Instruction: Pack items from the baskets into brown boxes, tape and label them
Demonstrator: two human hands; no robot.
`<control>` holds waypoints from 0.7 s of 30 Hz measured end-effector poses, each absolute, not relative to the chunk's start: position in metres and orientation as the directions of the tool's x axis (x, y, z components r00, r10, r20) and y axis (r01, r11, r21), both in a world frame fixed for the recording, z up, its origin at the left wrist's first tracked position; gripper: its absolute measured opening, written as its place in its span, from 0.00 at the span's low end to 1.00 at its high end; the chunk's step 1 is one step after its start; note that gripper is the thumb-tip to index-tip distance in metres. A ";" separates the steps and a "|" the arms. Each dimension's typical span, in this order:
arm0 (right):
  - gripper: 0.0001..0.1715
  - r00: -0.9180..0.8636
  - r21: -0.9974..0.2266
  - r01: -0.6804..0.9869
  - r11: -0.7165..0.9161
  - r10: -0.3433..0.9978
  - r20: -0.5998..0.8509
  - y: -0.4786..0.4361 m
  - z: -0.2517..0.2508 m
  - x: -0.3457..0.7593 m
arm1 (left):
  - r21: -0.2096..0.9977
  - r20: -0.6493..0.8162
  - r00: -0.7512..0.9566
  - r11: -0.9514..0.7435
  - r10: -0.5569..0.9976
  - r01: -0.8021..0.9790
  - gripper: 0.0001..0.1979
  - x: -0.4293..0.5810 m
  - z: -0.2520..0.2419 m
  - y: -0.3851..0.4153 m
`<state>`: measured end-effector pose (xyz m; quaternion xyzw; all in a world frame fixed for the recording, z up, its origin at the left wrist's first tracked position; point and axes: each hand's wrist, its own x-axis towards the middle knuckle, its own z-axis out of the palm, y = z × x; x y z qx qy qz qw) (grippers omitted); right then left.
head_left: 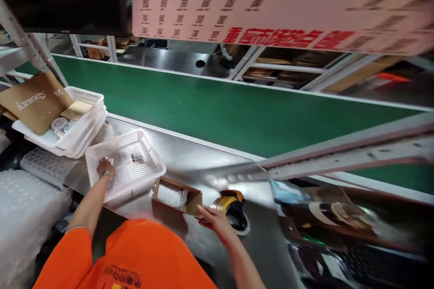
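Basket of white mesh sits on the steel bench; my left hand rests inside its left corner, fingers bent down, grip impossible to tell. Just right lies the open cardboard box, long axis left to right. My right hand, fingers stretched out and holding nothing, touches its right end; a tape dispenser sits just beyond.

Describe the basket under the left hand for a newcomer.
Below the green conveyor belt runs a steel worktop. On it, under the left hand, lies a white mesh basket beside an open cardboard box. Unlike the stacked baskets further left, it sits alone, nearly empty.
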<state>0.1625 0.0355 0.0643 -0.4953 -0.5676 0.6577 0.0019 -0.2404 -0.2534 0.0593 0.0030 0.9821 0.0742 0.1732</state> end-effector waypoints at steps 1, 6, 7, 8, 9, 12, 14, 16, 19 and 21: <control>0.34 -0.505 -0.743 0.546 -0.387 0.555 -0.660 0.036 0.063 0.163 | 0.161 -0.336 -0.939 0.987 0.070 0.015 0.28 -0.239 0.064 -0.251; 0.31 -0.479 -0.746 0.471 -0.471 0.573 -0.664 0.036 0.052 0.167 | 0.379 -0.200 -0.831 0.823 0.519 0.423 0.31 -0.198 0.099 -0.205; 0.31 -0.489 -0.750 0.456 -0.480 0.568 -0.661 0.034 0.049 0.168 | 0.446 -0.145 -0.735 0.707 0.662 0.549 0.31 -0.180 0.108 -0.191; 0.30 -0.498 -0.750 0.441 -0.493 0.561 -0.661 0.033 0.046 0.168 | 0.496 -0.088 -0.604 0.561 0.792 0.663 0.32 -0.159 0.116 -0.177; 0.31 -0.503 -0.749 0.426 -0.507 0.556 -0.662 0.032 0.043 0.169 | 0.521 -0.052 -0.447 0.406 0.893 0.751 0.33 -0.136 0.123 -0.163; 0.32 -0.529 -0.749 0.382 -0.541 0.537 -0.657 0.029 0.036 0.171 | 0.433 -0.100 -0.080 0.116 0.992 0.894 0.34 -0.075 0.135 -0.125; 0.32 -0.558 -0.753 0.360 -0.550 0.520 -0.646 0.027 0.035 0.171 | 0.307 -0.184 0.024 0.035 0.983 0.951 0.29 -0.047 0.135 -0.104; 0.31 -0.579 -0.755 0.347 -0.556 0.507 -0.639 0.025 0.035 0.171 | 0.208 -0.247 0.082 -0.030 0.965 0.978 0.22 -0.031 0.131 -0.086; 0.32 -0.595 -0.761 0.327 -0.560 0.503 -0.627 0.021 0.037 0.168 | 0.177 -0.270 0.149 -0.103 0.951 0.979 0.18 -0.023 0.126 -0.069; 0.34 -0.612 -0.758 0.321 -0.568 0.486 -0.624 0.020 0.037 0.166 | 0.203 -0.257 0.153 -0.101 0.954 0.974 0.19 -0.023 0.127 -0.067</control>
